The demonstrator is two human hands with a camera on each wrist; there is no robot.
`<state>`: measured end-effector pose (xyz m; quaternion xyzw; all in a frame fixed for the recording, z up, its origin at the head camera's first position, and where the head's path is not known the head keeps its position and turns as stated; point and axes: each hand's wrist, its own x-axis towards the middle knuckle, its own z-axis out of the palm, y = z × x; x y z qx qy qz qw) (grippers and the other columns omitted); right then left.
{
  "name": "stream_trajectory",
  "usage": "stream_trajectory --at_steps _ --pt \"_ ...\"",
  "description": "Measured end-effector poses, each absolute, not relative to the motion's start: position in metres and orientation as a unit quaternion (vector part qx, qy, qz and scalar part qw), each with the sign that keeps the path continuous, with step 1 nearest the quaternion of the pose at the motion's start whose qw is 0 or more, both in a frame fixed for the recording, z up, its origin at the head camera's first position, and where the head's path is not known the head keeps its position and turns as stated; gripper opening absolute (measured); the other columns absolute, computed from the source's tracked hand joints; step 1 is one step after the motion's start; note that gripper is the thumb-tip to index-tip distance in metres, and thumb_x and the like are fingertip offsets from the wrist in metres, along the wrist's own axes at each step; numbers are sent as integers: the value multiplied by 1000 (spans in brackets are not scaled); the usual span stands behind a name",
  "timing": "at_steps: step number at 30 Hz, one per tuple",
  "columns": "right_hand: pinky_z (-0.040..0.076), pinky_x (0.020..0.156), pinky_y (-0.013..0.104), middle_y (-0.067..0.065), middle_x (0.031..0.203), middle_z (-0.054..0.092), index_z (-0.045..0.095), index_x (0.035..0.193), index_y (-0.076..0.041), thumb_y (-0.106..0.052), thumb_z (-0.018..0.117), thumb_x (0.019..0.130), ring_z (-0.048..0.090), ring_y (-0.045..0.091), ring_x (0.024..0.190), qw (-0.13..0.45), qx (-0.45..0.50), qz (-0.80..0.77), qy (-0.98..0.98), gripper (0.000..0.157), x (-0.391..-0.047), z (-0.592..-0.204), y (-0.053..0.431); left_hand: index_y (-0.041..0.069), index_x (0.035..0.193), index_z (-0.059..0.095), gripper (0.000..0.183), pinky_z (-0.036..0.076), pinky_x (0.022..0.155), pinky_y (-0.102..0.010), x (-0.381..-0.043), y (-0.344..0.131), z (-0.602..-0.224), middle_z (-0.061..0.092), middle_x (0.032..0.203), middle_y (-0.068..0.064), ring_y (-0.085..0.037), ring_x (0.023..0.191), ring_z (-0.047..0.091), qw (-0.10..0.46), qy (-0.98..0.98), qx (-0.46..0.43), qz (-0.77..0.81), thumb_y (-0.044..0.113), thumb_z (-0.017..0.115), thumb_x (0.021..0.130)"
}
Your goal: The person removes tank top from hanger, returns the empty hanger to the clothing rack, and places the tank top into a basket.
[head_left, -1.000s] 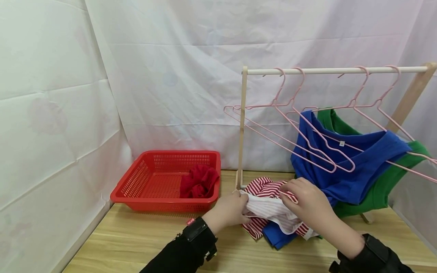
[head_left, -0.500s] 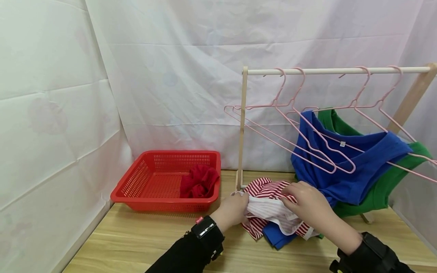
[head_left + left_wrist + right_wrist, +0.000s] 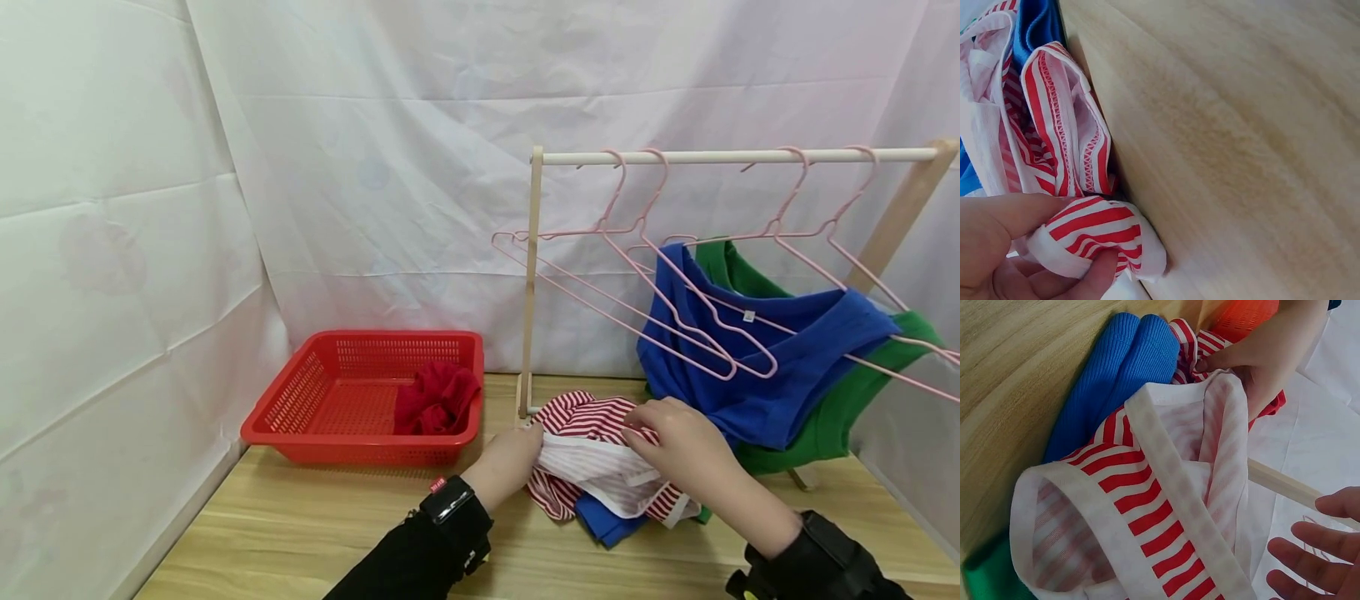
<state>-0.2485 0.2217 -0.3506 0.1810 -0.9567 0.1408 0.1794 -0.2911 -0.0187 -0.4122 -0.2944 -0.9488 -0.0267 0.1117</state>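
A red-and-white striped shirt (image 3: 588, 414) lies bunched on the table, its pale inner side and white trim (image 3: 1172, 462) partly turned out. My left hand (image 3: 506, 462) grips the shirt's left end; in the left wrist view, thumb and fingers close round a striped, white-edged part (image 3: 1100, 231). My right hand (image 3: 686, 442) is over the shirt's right side. Its fingers (image 3: 1300, 550) are spread and loosely bent in the right wrist view, holding nothing. A folded blue garment (image 3: 609, 521) pokes out from under the shirt, and a bit of green cloth (image 3: 997, 569) shows beside it.
A red plastic basket (image 3: 330, 439) with a crumpled dark red cloth (image 3: 438, 400) stands to the left. Behind the shirt rises a wooden rack (image 3: 531, 283) with several pink hangers (image 3: 652, 283); a blue vest (image 3: 757, 367) and a green vest (image 3: 832, 425) hang at its right.
My left hand has shifted slightly right and closed its fingers over the shirt's left end. The shirt's front edge has moved a little, while my right hand has barely moved.
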Motion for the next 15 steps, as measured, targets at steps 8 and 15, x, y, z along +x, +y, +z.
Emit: stream_trajectory --at_steps 8,15 --pt "51 71 43 -7 82 64 72 88 -16 -21 76 84 60 19 82 171 176 146 -958 7 -248 -351 223 7 99 59 39 52 67 -31 -299 -15 -417 67 87 -6 -19 80 66 31 -956 -286 -65 22 84 74" --pt "50 70 42 -7 82 65 72 89 -17 -22 74 86 59 18 81 169 179 148 -958 7 -249 -353 223 4 112 56 51 52 76 -32 -294 -9 -419 67 91 -10 -21 85 66 18 -960 -278 -36 19 84 73"
